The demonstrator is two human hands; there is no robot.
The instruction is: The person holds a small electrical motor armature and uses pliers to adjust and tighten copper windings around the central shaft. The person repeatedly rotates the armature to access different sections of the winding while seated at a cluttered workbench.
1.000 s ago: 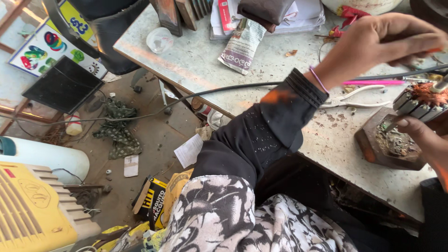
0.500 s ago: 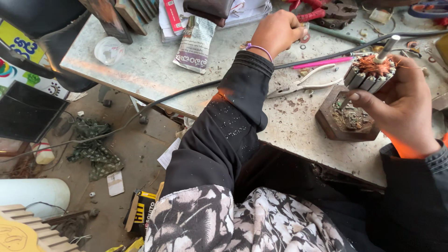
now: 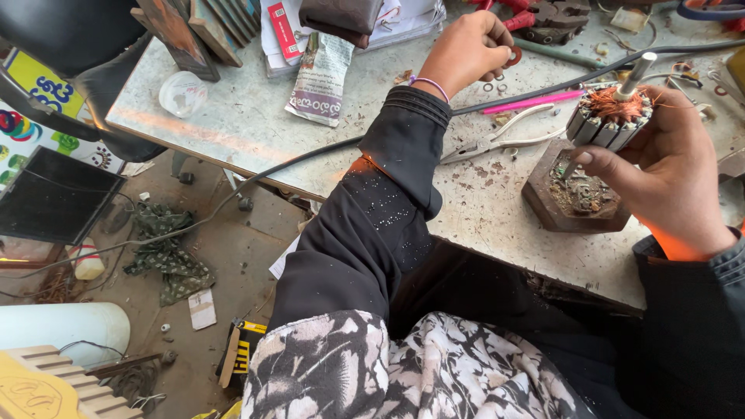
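Copper windings show on top of the motor armature, which sits at the upper right of the frame, held in the air just above the worktop. The right hand has its grip clamped around the armature, fingers on the slotted metal core, with the steel shaft pointing up and a little to the right. Under the armature, a small dark wooden block lies on the worktop, with bits of scrap on its top.

The left hand is at the upper middle of the frame, reaching far over the worktop. Its fingers are closed together on a small reddish ring. Near it lies a red-handled tool.

Between the two hands, pliers with pale handles and a pink pen-like stick lie on the worktop, and a black cable runs across it. A folded printed packet lies further left.
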